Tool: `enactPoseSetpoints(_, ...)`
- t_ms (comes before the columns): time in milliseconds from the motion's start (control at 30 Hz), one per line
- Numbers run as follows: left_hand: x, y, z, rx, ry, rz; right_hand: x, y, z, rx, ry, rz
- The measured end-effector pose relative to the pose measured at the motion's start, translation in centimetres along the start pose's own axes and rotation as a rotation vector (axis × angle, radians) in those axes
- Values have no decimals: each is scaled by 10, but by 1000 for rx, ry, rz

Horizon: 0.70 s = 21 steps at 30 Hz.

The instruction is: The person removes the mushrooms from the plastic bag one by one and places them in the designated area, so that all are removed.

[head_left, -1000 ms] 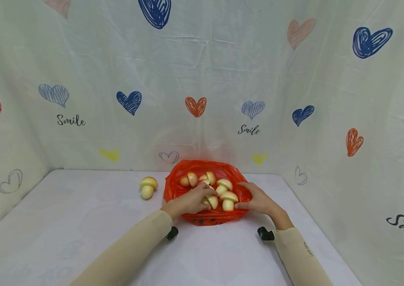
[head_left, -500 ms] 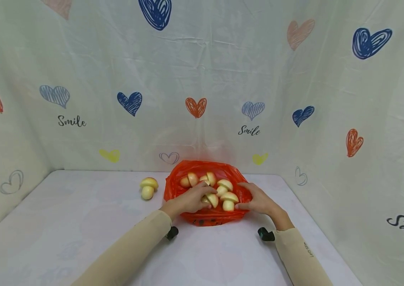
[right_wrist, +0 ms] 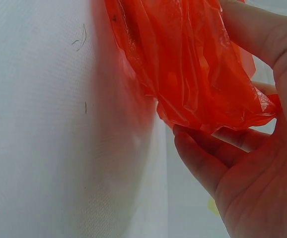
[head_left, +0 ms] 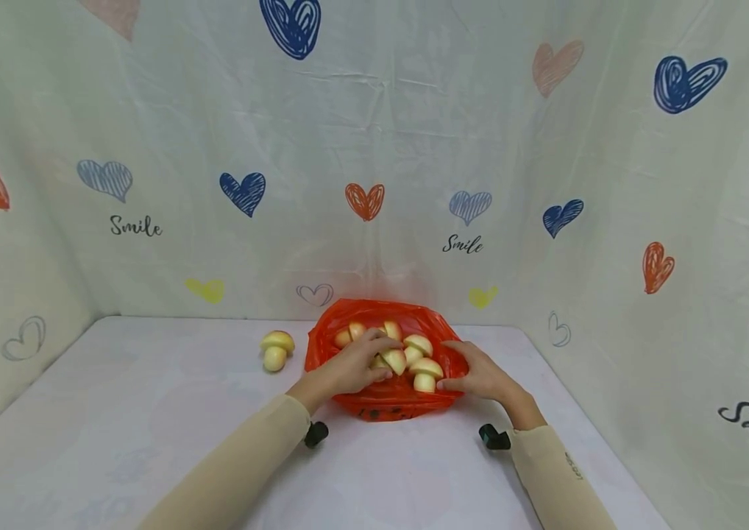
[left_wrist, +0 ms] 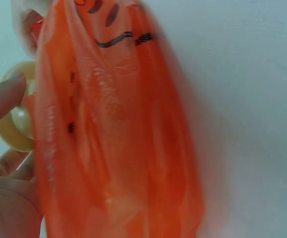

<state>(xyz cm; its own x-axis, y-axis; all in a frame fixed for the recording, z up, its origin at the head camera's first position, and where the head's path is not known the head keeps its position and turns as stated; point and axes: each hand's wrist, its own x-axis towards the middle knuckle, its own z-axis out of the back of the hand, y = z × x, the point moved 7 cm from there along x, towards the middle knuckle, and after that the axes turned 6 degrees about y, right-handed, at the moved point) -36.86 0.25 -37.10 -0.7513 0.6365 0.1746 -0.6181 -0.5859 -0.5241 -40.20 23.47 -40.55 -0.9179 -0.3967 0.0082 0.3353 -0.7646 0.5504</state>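
Note:
A red plastic bag (head_left: pixel 381 406) stands on the table with its mouth spread, holding several pale yellow mushrooms (head_left: pixel 425 370) with thick stems. Reaching over its left side, my left hand (head_left: pixel 348 368) pinches one mushroom (head_left: pixel 393 359) between thumb and fingers. In the left wrist view, the thumb lies on that mushroom's rounded cap (left_wrist: pixel 15 130), and the bag hides part of it. My right hand (head_left: pixel 485 374) grips the bag's right edge; the right wrist view has its thumb and fingers on either side of the red plastic (right_wrist: pixel 183 64).
A single mushroom (head_left: pixel 275 349) lies on the white table (head_left: pixel 169 412), left of the bag. Behind the table hangs a pale curtain (head_left: pixel 374 132) printed with hearts. Dark camera mounts (head_left: pixel 495 437) sit under both wrists.
My left hand has raised the pinched mushroom slightly, and now covers more of the mushrooms at the back. My right hand keeps its place on the bag's edge.

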Motion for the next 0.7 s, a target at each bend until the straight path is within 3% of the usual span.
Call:
enactPoseSetpoints(300, -19, -6, 14, -67, -88, 16, -1, 2, 2, 6, 0, 18)
enactPoseSetpoints(700, -47, -10, 31, -84, -207, -63, -1, 3, 1, 15, 4, 11)
